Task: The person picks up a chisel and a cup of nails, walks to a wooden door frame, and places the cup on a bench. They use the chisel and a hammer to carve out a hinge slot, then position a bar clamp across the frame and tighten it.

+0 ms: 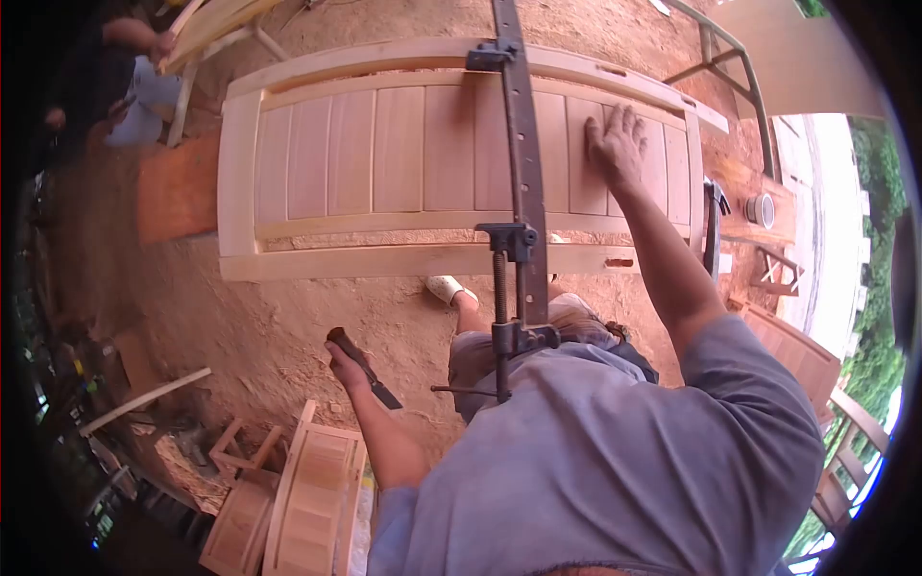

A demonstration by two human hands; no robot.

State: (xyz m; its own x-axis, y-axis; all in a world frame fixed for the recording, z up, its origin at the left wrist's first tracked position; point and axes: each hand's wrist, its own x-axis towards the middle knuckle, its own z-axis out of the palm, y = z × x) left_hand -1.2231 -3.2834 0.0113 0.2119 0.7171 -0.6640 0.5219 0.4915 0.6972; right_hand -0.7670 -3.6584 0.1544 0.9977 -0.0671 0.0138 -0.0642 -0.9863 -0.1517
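My right hand (615,144) lies flat, fingers spread, on the slats near the right end of a pale wooden slatted panel (384,144) that rests on supports above the ground. A dark steel bar clamp (526,163) runs across the panel just left of that hand, its screw and handle (499,326) hanging toward my body. My left hand (348,370) is held low over the sawdust floor, shut on a dark-handled tool (365,370) whose metal end points down-right. My leg and a white shoe (447,288) show below the panel.
Another person (125,67) works at the top left beside a light wooden frame. Smaller slatted wooden pieces (312,499) and offcuts lie at the lower left. A round tin (761,209) stands on a plank at the right, by more wooden frames. Sawdust covers the ground.
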